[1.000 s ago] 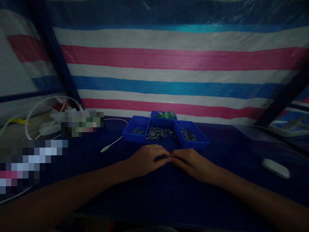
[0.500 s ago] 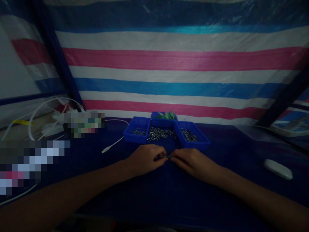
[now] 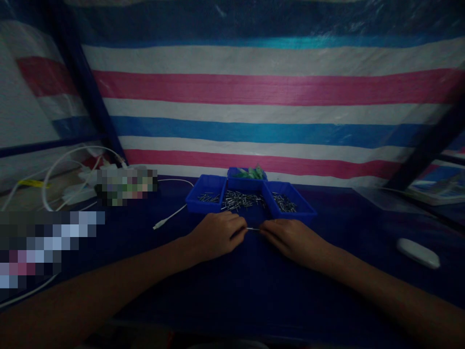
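Well, my left hand (image 3: 218,235) and right hand (image 3: 300,241) pinch a thin metal rod (image 3: 253,229) btwn them; prob. light, stiff, slippery, best gripped near ends.

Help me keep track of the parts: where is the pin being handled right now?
In the head view, the pin is near the middle, held between the left hand and the right hand, on the near side of the loose pile.

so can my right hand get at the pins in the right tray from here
Probably yes: the pins lie in an open tray just beyond the right hand, though its fingers seem to pinch a thin rod.
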The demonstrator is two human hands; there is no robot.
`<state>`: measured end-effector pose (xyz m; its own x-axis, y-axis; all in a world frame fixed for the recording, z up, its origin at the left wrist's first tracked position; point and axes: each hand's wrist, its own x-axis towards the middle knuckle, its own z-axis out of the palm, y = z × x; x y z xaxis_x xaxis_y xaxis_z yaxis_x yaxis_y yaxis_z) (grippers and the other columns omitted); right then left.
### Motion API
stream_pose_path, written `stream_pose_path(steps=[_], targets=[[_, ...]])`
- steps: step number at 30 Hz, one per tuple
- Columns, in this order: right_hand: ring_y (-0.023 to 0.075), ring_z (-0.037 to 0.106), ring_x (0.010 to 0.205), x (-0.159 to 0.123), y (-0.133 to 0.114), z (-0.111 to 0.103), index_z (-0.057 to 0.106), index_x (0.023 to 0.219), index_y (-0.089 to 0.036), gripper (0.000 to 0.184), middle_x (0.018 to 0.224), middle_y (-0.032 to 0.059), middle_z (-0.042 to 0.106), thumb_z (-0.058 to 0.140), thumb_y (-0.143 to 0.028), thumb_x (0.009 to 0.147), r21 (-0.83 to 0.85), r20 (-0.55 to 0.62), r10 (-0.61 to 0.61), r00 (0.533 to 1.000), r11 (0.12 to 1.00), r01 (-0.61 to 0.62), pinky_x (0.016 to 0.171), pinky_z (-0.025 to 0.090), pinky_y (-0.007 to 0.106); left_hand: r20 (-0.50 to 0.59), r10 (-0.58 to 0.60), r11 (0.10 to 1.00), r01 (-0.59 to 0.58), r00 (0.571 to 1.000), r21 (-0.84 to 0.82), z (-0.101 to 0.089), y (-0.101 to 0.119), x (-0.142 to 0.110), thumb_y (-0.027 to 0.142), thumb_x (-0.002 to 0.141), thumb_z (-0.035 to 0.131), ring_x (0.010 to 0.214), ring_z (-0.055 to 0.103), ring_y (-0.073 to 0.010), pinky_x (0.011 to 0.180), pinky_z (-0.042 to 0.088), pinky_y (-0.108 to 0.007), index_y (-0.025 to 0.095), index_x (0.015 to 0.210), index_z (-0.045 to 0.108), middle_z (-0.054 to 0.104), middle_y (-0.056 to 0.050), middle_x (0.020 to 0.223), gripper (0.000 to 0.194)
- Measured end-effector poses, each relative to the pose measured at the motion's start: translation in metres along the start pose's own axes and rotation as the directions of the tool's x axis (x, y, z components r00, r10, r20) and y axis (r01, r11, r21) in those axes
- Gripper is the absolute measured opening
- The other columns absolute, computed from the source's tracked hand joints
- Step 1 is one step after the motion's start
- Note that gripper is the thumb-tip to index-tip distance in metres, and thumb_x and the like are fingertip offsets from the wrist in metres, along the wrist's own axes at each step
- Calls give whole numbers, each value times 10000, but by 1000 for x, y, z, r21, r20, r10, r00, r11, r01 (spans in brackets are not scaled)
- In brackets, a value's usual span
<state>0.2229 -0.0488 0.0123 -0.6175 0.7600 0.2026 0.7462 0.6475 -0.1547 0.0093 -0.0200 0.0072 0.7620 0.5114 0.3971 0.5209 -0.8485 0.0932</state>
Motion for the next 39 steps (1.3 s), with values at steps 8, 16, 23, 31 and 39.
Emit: stream_pose_path(steps=[8,16,23,31,39], targets=[[130,534,628,0,1,3,553,835,-166,186,714,27,581,387,-215,904,25,1,-40,999,999,39,565,336,241,-52,115,990,-119,992,-79,-4,4,0,243,887,429,790,558,-133,708,443,-242,148,919,579,614,-35,836,181],[126,541,645,0,-2,4,539,800,-166,218,725,22,582,371,-229,923,119,6,-46,999,992,45,601,379,241,-89,133,985,-142,987,-99,-2,4,0,236,882,461,823,567,-128,748,442,-237,148,937,580,629,-32,886,158],[134,535,664,1,-5,6,550,807,-160,233,745,35,579,369,-246,925,116,-9,-116,993,986,116,621,400,250,-73,157,961,-169,985,-219,-1,8,0,210,864,460,862,546,-125,770,432,-224,153,929,551,606,-28,907,125],[160,557,736,0,-4,4,573,936,-155,179,818,54,590,439,-266,896,39,-8,-78,997,996,78,659,428,276,-70,62,971,-76,996,-227,0,10,-2,161,743,496,784,540,-144,711,431,-240,154,843,513,586,-28,829,102],[158,565,743,0,-5,1,570,959,-150,189,821,59,598,428,-259,901,56,-40,-61,997,996,64,671,435,278,-56,45,983,-54,997,-175,4,2,1,192,821,500,777,550,-137,698,427,-240,157,863,547,608,-13,812,73]])
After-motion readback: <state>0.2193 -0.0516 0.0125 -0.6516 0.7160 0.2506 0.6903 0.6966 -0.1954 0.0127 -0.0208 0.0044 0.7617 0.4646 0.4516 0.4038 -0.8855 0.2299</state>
